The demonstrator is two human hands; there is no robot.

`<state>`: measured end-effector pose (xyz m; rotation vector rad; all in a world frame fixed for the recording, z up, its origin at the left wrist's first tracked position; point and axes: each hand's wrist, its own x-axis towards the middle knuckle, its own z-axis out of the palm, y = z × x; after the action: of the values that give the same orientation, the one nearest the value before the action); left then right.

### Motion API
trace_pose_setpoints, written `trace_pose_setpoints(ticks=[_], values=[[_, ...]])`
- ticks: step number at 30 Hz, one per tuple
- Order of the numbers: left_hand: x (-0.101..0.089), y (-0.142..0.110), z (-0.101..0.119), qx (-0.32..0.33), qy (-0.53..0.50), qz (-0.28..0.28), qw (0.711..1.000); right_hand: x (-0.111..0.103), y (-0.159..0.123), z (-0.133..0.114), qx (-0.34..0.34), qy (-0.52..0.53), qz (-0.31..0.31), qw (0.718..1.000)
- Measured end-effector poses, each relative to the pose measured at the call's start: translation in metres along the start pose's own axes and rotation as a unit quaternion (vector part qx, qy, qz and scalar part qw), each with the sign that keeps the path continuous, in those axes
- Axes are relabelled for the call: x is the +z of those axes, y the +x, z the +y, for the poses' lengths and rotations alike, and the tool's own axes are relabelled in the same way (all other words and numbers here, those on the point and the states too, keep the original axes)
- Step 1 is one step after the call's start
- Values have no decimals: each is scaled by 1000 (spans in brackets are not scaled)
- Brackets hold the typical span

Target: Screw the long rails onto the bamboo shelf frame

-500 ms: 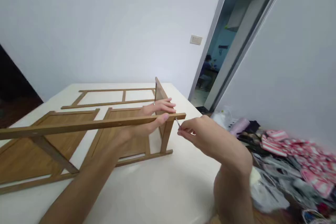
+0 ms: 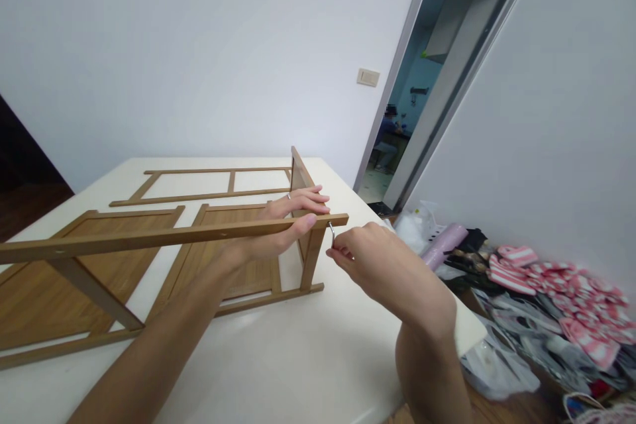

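Observation:
A wooden shelf frame [image 2: 179, 236] stands partly joined on the white table, its long front rail crossing in front of the slatless panels. My left hand [image 2: 293, 215] is wrapped round the right end, thumb along the front rail and fingers over the upright end panel [image 2: 312, 258]. Just right of it, my right hand [image 2: 360, 245] pinches a bent metal hex key [image 2: 332, 234]. The key's upper end meets the underside of the rail near its tip; the exact seat is hidden. Wooden panels [image 2: 238, 232] lie beneath and behind my left forearm.
Another wooden ladder-like frame [image 2: 199, 199] lies at the back of the white table [image 2: 298, 358]. Clothes [image 2: 556, 278] and plastic bags [image 2: 497, 371] are heaped on the floor at right. Through the doorway a person [image 2: 386, 136] sits in another room.
The hex key has turned, so its bend now shows below the rail. My right hand has shifted slightly left and down with it; my left hand keeps its hold.

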<state>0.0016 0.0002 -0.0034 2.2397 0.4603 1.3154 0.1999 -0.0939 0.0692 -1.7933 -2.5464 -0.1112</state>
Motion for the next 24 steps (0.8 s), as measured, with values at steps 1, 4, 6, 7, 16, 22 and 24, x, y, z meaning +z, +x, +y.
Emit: trace_pose_setpoints(ticks=[1,4,6,7,16,22,24], values=[[0,0,0,-2,0,-1,1000,1,-2,-2,-4,-13,3,1000],[0,0,1,-6,1,-1,1000,4,-8,-7,-13,-23,9,1000],[0,1,2,-7,1,-2,1000,5,-11,-8,-16,-16,15,1000],[1,1,2,-7,1,0,1000,5,-11,-8,-19,-14,16,1000],[1,-1,-1,-16,-1,0,1000,8,-7,-7,-27,-14,30,999],[1,-1,-2,-17,-3,-2,1000,6,-12,-11,-17,-25,33,999],[1,-1,-2,-14,-2,-1,1000,7,-13,-8,-29,-28,35,999]])
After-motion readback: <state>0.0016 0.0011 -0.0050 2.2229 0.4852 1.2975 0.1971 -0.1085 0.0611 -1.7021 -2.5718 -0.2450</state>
